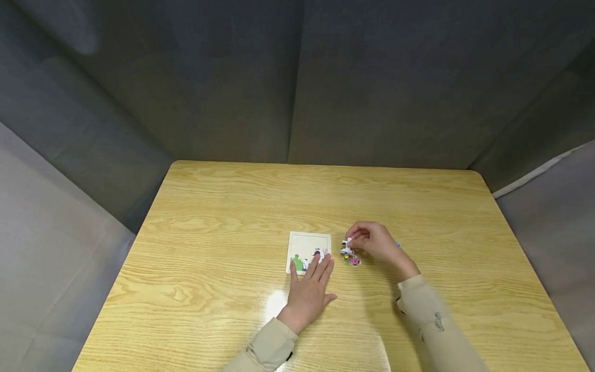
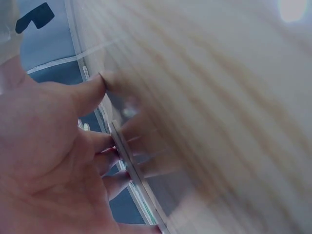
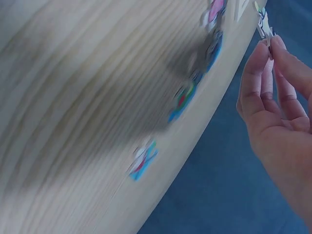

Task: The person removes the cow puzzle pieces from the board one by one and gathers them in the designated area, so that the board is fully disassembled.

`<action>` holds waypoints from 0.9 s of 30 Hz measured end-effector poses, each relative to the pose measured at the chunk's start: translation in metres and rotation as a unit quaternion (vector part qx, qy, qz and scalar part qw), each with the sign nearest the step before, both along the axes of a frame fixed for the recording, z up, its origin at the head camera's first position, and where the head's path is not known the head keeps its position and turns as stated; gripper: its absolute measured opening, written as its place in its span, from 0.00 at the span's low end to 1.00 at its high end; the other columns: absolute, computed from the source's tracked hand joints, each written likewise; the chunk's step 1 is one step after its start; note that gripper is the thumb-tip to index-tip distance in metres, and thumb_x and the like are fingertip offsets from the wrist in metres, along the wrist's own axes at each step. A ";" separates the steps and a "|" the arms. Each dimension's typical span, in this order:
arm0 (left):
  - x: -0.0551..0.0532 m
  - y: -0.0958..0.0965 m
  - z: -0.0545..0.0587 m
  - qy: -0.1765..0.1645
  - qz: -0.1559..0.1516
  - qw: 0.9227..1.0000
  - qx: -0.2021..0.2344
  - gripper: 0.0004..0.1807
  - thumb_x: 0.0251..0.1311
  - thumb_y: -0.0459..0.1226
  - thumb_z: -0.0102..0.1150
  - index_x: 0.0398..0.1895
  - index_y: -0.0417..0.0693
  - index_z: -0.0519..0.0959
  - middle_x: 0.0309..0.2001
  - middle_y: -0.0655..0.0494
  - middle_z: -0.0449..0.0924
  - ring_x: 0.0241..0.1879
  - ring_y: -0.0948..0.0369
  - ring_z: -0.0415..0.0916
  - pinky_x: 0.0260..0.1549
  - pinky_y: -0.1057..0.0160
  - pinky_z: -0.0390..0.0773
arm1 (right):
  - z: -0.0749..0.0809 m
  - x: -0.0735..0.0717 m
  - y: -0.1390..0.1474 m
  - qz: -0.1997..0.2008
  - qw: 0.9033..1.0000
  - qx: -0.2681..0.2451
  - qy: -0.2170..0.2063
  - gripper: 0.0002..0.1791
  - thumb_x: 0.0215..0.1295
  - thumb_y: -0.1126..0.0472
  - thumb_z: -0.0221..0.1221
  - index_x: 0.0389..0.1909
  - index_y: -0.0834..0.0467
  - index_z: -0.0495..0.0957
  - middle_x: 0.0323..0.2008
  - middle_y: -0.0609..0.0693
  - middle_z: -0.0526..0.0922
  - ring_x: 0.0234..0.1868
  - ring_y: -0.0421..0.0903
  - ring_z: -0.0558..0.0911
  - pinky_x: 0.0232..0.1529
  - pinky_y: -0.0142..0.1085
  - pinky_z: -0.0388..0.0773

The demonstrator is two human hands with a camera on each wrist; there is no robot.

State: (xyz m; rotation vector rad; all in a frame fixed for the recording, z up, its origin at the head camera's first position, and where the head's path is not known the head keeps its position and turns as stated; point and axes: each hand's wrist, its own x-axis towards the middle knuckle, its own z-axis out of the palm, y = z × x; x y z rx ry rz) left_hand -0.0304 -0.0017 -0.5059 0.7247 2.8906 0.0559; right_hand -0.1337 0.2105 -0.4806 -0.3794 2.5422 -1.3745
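Note:
A square white puzzle tray (image 1: 307,242) lies on the table, with a green piece (image 1: 296,263) and some white-and-dark pieces along its near side. My left hand (image 1: 307,295) rests over that near side, fingers spread and fairly straight; in the left wrist view the fingertips touch the tray's edge (image 2: 141,183). Just right of the tray, my right hand (image 1: 377,244) pinches a jigsaw piece (image 1: 346,248) between thumb and fingertips. In the right wrist view this piece (image 3: 263,23) is raised off the table, seen nearly edge-on.
A pink loose piece (image 1: 354,261) lies below the right fingers. Several more, including a blue-and-red piece (image 3: 182,101) and a blue-and-white piece (image 3: 143,161), lie beneath the right hand and wrist. Grey curtains (image 1: 297,82) stand behind the wooden table (image 1: 223,217).

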 end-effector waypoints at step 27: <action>0.001 0.001 -0.006 0.014 0.000 1.000 -0.011 0.41 0.67 0.61 0.45 0.78 0.53 0.53 0.78 0.60 0.45 0.76 0.58 0.43 0.65 0.33 0.53 | -0.016 0.023 0.051 -0.012 0.998 0.058 0.009 0.05 0.57 0.73 0.66 0.34 0.66 0.83 0.28 0.53 0.84 0.29 0.46 0.82 0.31 0.32 0.80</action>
